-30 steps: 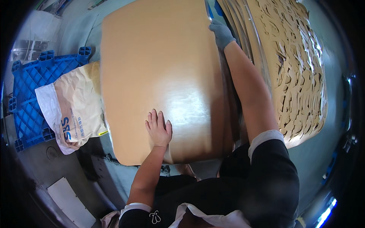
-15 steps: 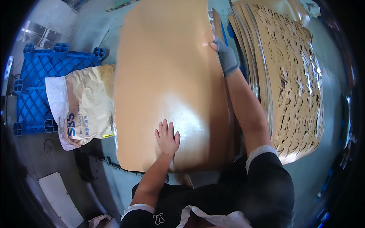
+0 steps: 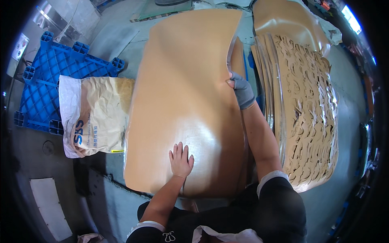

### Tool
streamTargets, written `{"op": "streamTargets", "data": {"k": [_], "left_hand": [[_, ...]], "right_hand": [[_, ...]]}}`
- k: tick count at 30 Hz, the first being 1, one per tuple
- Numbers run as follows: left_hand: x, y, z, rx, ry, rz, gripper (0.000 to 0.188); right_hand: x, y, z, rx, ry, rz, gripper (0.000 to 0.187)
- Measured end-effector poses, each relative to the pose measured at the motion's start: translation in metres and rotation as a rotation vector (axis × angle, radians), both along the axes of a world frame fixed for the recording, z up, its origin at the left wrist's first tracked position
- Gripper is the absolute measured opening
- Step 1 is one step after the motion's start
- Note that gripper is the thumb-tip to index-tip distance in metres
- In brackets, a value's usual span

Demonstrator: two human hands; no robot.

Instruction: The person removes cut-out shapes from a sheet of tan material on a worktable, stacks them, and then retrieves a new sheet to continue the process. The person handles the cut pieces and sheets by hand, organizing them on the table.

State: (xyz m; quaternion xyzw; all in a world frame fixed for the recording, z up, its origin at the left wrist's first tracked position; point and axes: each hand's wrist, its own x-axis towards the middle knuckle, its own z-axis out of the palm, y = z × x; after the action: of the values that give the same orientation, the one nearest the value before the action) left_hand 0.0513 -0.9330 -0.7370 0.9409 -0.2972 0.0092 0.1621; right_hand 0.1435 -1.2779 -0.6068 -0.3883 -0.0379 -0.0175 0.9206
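Observation:
A large glossy tan sheet [image 3: 178,89] lies on top of a stack of similar sheets in front of me. My bare left hand [image 3: 181,162] rests flat on its near part, fingers spread. On the sheet's right edge, my right hand [image 3: 241,91], in a grey fingerless glove, grips with the thumb on top and the other fingers hidden beneath. Beyond that hand the edge is lifted and curled, so a gap shows above the sheets below.
Cut-out tan sheets [image 3: 310,117] are piled to the right, with a shiny tan sheet [image 3: 287,22] behind them. At left, a paper sack [image 3: 105,109] lies beside the stack, near an upturned blue plastic pallet [image 3: 69,69]. A white panel [image 3: 50,208] is at lower left.
The view has shifted, so the sheet's far edge now shows. My right hand still grips the right edge, and my left hand stays flat on the sheet.

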Motion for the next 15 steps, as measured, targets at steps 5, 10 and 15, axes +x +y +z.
{"op": "streamTargets", "data": {"k": [5, 10, 15], "left_hand": [[0.001, 0.000, 0.002, -0.012, -0.020, -0.007, 0.046], [0.001, 0.000, 0.002, 0.001, -0.007, -0.009, 0.047], [0.001, 0.004, -0.006, -0.038, -0.015, -0.013, 0.042]], "right_hand": [[-0.002, -0.014, -0.027, -0.084, 0.062, -0.114, 0.035], [-0.024, -0.059, -0.071, -0.206, 0.553, -0.697, 0.013], [-0.123, -0.035, -0.093, -1.086, 0.792, -0.423, 0.019]]}}
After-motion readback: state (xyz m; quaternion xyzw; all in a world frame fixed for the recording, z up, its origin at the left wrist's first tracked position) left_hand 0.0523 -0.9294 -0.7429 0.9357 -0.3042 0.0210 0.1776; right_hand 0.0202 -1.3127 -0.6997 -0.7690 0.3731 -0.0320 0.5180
